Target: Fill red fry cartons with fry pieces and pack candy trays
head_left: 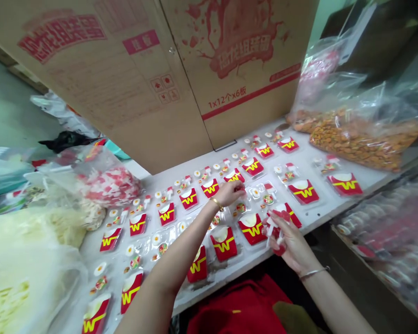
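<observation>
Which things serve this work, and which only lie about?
Seemingly in use:
Small red-and-white pieces, in the right hand
Clear plastic trays holding red, W-marked cartons, near the left hand

Apparently lying about:
Large brown printed cardboard box
Black plastic bag

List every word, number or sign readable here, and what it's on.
"1x12个x6板": right panel of the cardboard box.
"恐龙组装蛋": large red logo, right panel; it seems to repeat on the left.
"W": yellow, on the red fry-carton-shaped pieces.
Four boxed handling symbols: left panel, details blurred.
Too blurred or small to read surely: the pink banner, left-panel fine print, red-stripe lettering.
</observation>
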A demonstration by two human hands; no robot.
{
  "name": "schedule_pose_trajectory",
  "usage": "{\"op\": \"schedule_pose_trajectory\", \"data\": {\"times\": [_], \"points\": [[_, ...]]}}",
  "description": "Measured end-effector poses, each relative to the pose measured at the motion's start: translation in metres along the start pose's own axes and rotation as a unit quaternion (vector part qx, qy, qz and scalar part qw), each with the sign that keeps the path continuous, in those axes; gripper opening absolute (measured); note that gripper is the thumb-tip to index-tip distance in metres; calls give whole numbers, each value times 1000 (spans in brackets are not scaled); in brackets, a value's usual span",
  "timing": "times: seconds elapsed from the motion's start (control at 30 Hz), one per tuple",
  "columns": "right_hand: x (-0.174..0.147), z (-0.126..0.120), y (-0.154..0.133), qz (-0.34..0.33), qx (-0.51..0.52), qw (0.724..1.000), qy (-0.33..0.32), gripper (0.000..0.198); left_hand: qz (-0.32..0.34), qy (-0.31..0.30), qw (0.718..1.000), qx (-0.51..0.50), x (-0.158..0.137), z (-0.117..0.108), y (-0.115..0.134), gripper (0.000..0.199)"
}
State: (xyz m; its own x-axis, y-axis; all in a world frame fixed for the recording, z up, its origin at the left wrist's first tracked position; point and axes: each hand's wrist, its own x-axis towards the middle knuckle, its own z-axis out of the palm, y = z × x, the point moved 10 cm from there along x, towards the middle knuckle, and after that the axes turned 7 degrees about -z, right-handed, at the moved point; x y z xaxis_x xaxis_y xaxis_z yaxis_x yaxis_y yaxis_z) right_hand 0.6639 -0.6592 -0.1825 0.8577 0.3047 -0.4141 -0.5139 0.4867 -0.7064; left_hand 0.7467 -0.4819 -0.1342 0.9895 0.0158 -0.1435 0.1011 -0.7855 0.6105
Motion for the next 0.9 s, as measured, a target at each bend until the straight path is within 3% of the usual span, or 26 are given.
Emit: {"op": "schedule_pose_trajectory", "data": {"times": [0.07,0.13,0.23,0.3,0.4,0.5,0.6,0.7,0.8,0.9], "points": [[-2,-4,3,18,-17,1000,-1,42,5,5,998,61,10,11,-2,13],[-4,-3,7,32,-35,999,-9,45,-1,50,992,115,10,10,-3,17],[-7,6,11,41,-69,996,-33,47,0,109,989,102,-7,0,4,31],[-8,17,14,40,-91,993,-58,49,26,72,997,11,-26,-3,18,33],[-11,38,23,43,-121,986,-109,52,78,-43,991,-96,-64,-1,49,33],[-14,57,38,48,-139,976,-163,50,69,-60,991,-99,-96,-7,58,25],[-20,70,53,70,-133,969,-198,44,38,-32,989,-137,-116,-10,45,18],[-22,69,64,118,-98,972,-179,36,35,-12,978,-206,-126,-10,25,18],[-21,63,67,149,-66,977,-136,26,-21,50,961,-272,-122,-24,-13,23],[-20,62,64,148,-64,979,-128,25,-72,100,963,-239,-107,-41,-49,21]]}}
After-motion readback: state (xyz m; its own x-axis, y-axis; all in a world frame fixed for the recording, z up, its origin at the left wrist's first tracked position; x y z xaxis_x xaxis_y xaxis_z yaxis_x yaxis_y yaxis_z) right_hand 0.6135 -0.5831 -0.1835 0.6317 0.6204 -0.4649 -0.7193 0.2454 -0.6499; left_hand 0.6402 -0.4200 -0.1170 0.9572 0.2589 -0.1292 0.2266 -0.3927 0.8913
